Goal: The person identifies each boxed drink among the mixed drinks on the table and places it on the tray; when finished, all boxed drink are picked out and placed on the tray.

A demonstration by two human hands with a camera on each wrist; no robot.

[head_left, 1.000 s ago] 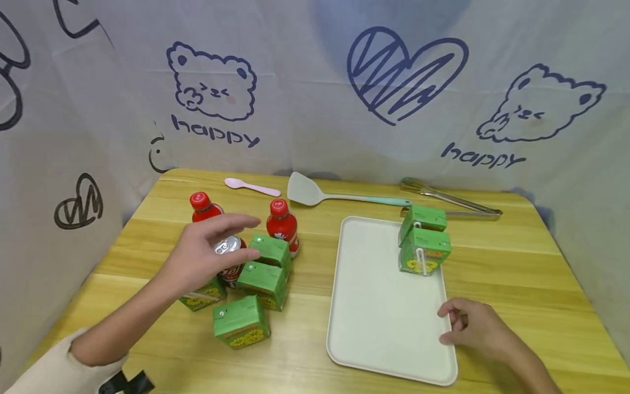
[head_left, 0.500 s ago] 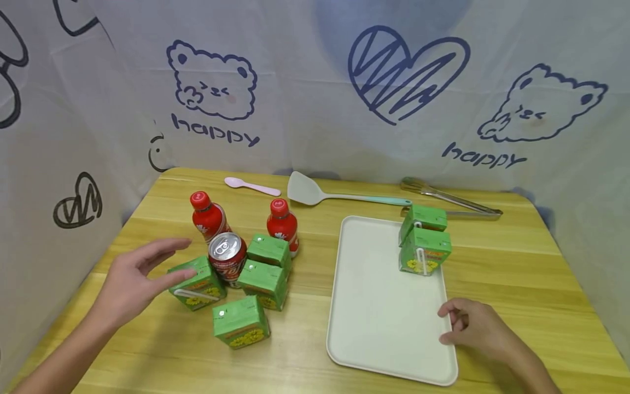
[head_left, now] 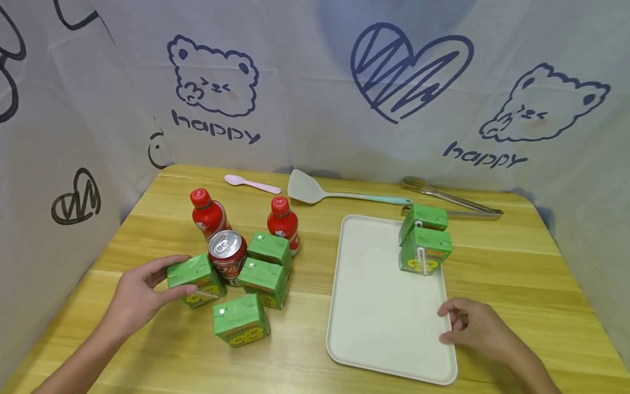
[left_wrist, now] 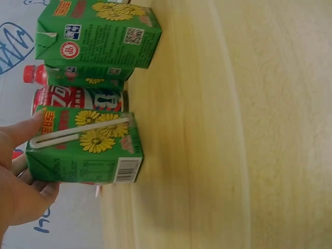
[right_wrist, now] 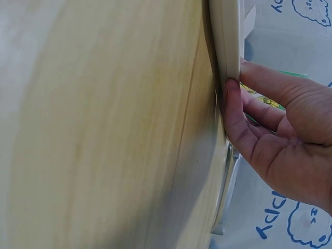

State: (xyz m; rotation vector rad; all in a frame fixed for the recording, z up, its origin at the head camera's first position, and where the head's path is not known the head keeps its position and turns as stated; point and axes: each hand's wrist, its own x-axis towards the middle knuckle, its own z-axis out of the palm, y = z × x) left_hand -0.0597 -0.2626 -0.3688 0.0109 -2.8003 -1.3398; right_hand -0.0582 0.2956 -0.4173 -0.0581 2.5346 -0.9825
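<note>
Since the earlier frames the left hand [head_left: 135, 298] has come over and down from above the can [head_left: 227, 251] to the green carton [head_left: 192, 271] at the left of the frame, while the right hand [head_left: 479, 328] has stayed at the right edge of the tray [head_left: 389, 323]. The left hand is now clamped on the carton near its top, thumb on the straw face and fingers on the far side. The carton is on the table [head_left: 305, 350], just beside the can, and looks upright: its long axis is vertical, its top faces up, and the face with the slanting straw turns toward the bottom of the frame. In the left wrist view that axis runs across the picture, top to the left, base to the right. The right hand pinches the tray's rim between thumb and finger; the tray's long axis runs up and down the frame, leaning slightly. Two cartons [head_left: 425, 251] stand one behind the other at the tray's upper right. Three more cartons [head_left: 241, 320] and two red bottles [head_left: 283, 223] stand around the can. A spoon [head_left: 253, 185], a spatula [head_left: 315, 189] and tongs [head_left: 458, 202] lie along the table's far side.
</note>
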